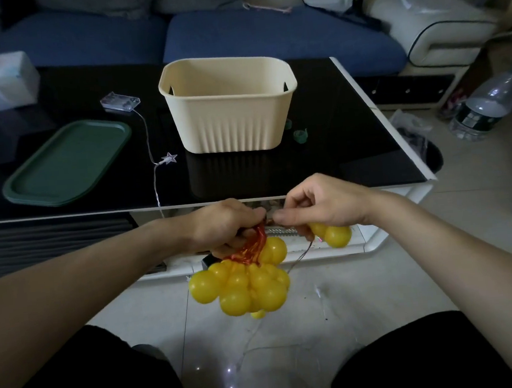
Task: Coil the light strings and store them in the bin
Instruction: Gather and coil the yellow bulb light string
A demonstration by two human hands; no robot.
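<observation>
A string of yellow ball lights [244, 287] hangs in a bunch below the table's front edge, its red-orange wire loops [251, 245] gathered in my left hand [225, 226]. My right hand [317, 204] pinches the wire beside my left hand and holds two more yellow balls [332, 233] under its palm. A cream ribbed bin [228, 103] stands empty on the black table. A second string with a clear star light [168, 158] runs from a clear battery box [120, 102] on the table and drops over the front edge.
A dark green tray [66, 164] lies on the table's left. Small green ties [299, 135] sit right of the bin. A water bottle [488, 102] stands on the floor at right. Thin wire [261, 342] trails on the tiles between my knees. A blue sofa is behind.
</observation>
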